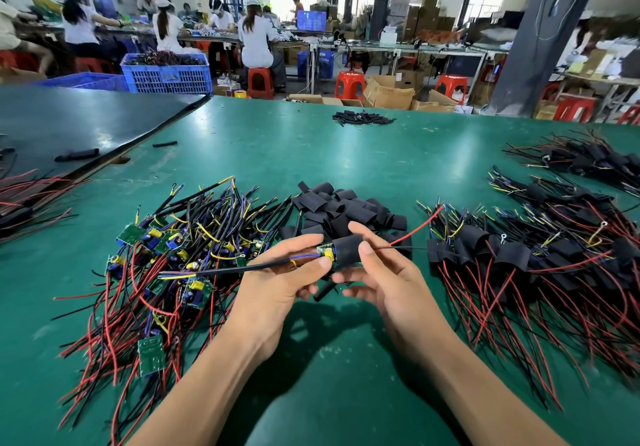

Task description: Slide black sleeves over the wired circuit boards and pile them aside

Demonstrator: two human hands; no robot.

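Our left hand point(277, 283) pinches a wired circuit board point(327, 252), and our right hand point(381, 272) pinches the black sleeve point(346, 251) partly over it. Loose sleeves point(343, 208) lie just beyond, bare boards point(166, 255) left, sleeved ones point(526, 255) right; the far-left blue crate point(169, 77) holds wires point(162, 58)

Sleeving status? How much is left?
Done: a big pile of sleeved boards on the right. In hand: left hand holds a circuit board, right hand pinches the black sleeve partly over it. Left: a heap of bare boards on the left, loose sleeves behind.
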